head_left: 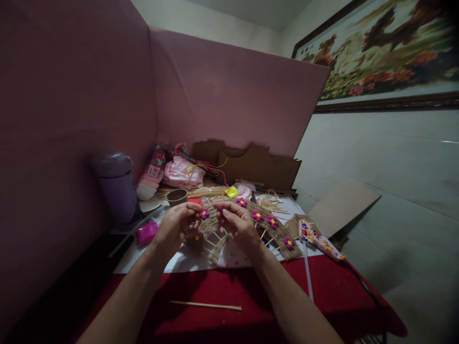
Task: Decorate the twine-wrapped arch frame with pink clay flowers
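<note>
My right hand (239, 223) pinches a small magenta piece of clay (220, 210) between thumb and fingertips. Opposite it, my left hand (181, 222) has its fingertips closed together; whether anything is between them is too small to make out. Both hands hover over a fan-shaped piece (283, 234) woven of brown twine on thin sticks. Magenta flowers with yellow centres, such as one flower (257, 215), dot its curved band. Another flower (204, 213) shows just beside my left fingertips. Part of the fan is hidden behind my hands.
A bright magenta clay pack (147, 233) and a purple tumbler (116, 191) stand left. A tape roll (177, 196), yellow packet (231, 192) and cardboard (251, 165) are behind. Right lies a flower-patterned glue gun (320, 240) with a cord; a thin stick (206, 305) lies in front on red cloth.
</note>
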{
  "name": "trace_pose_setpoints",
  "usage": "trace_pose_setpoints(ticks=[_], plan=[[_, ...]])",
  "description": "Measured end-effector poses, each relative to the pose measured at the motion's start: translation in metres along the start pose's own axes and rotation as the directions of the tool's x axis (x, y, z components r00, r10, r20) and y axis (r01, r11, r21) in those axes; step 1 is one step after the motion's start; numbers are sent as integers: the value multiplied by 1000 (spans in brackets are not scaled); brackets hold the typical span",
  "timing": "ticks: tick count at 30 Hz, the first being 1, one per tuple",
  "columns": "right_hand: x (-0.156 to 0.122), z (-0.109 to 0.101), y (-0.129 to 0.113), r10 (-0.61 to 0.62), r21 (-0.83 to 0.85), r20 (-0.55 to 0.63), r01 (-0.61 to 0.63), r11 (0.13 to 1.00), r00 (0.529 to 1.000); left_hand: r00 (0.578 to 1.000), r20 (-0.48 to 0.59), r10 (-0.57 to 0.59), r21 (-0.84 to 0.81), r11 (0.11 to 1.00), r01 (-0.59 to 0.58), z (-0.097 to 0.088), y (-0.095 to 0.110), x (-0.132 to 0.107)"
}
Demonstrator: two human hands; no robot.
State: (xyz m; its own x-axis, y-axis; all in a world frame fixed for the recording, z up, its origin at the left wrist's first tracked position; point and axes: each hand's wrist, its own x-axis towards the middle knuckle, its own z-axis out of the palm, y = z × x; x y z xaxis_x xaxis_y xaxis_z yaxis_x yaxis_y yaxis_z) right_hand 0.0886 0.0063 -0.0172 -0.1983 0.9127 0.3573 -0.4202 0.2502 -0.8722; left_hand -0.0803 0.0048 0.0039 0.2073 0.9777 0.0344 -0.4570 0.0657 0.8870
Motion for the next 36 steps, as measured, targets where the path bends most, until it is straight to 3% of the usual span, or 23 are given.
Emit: trace_pose_setpoints(ticks=[11, 14, 18, 23, 29, 36], plan=[[3, 0, 3, 28, -79, -89, -35, 996, 996, 998, 15, 57, 41, 997, -57, 1, -6, 4], [4, -1, 4, 39, -95, -123, -51, 994, 992, 994, -46, 97, 83, 992, -93, -1, -6, 6], [4, 0, 4, 14, -112, -74, -23, 993, 997, 979, -136, 154, 109, 984, -139, -4, -7, 9], [4, 3, 4, 11, -109, -96, -21, 994, 995, 921, -224, 319, 271, 928, -256, -6, -7, 11], [4, 3, 5, 35, -133, -56, -42, 990, 998, 830, -302, 469, 467, 832, -300, -17, -8, 18], [3, 5, 4, 4, -208, -89, -23, 978, 996, 780, -385, 494, 573, 790, -218, -39, -13, 30]])
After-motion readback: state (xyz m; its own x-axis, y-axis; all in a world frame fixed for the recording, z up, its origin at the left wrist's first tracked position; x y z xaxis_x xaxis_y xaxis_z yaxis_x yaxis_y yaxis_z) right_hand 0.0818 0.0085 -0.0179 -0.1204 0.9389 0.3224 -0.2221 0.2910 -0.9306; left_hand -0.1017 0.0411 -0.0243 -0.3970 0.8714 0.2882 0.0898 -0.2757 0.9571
